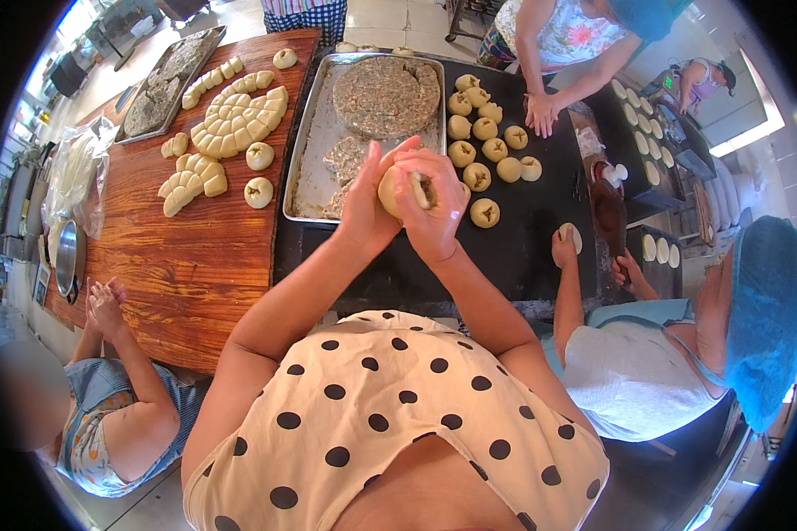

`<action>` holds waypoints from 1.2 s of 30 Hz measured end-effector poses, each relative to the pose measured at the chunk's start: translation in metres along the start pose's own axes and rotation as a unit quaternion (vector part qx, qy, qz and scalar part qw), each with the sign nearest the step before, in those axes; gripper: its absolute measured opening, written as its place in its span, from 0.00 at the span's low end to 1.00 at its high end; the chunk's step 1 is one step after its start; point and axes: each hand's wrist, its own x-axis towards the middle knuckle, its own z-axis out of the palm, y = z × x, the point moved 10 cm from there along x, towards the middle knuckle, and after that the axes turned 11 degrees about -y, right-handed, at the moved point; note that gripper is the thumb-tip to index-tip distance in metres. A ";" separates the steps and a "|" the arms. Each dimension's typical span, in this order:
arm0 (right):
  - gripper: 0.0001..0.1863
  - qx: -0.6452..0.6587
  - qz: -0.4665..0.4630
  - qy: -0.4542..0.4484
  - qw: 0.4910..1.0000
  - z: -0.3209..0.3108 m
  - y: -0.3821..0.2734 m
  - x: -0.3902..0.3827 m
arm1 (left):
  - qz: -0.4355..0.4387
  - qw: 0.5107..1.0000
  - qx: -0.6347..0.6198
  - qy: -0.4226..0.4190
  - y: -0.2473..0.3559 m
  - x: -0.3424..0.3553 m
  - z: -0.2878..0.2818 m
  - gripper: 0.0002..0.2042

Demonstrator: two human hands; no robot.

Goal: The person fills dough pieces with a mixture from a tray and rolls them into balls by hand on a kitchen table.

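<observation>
Above the near edge of a metal tray (309,168), my left hand (367,208) and my right hand (440,211) are wrapped round a pale dough ball (389,192). A dark opening with filling shows on its right side. Behind my hands, a large round slab of speckled filling (385,96) lies in the tray, with looser filling (345,157) nearer me. To the right, several filled dough balls (484,128), many with filling showing at the top, sit on a black tabletop (540,208).
On the left, a wooden table (212,265) carries cut dough pieces (239,119), a second filling tray (170,84) and a plastic bag (80,177). Co-workers' hands work at far right (542,113), near right (565,246) and left (104,305). Flat dough rounds (649,173) stand farther right.
</observation>
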 end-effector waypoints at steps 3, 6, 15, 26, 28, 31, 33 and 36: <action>0.13 -0.107 -0.040 -0.057 0.992 0.013 -0.032 0.015 | 0.021 0.999 -0.025 0.024 0.000 -0.007 -0.033 0.25; 0.13 -0.122 -0.071 -0.082 0.987 0.014 -0.036 0.015 | -0.048 0.997 -0.046 -0.039 0.000 -0.001 -0.027 0.23; 0.10 0.033 0.032 0.093 0.995 0.012 0.004 -0.018 | 0.054 0.996 -0.026 0.071 -0.008 -0.014 -0.033 0.23; 0.07 -0.031 -0.048 -0.034 0.998 0.017 -0.040 0.003 | -0.094 0.994 -0.033 -0.033 -0.017 -0.013 -0.013 0.20; 0.07 0.003 -0.043 0.006 0.999 0.014 -0.028 -0.007 | -0.141 0.983 -0.116 -0.030 -0.032 -0.013 -0.011 0.25; 0.08 0.046 -0.014 0.088 0.995 0.005 -0.018 -0.014 | 0.000 0.998 -0.047 0.033 -0.003 -0.012 -0.012 0.26; 0.09 0.064 0.035 0.164 0.984 0.000 -0.016 -0.017 | 0.076 0.996 -0.012 0.045 0.003 -0.017 -0.012 0.26; 0.12 -0.013 -0.029 0.111 0.993 0.008 -0.026 -0.009 | 0.038 0.996 -0.059 0.049 -0.010 -0.015 -0.022 0.20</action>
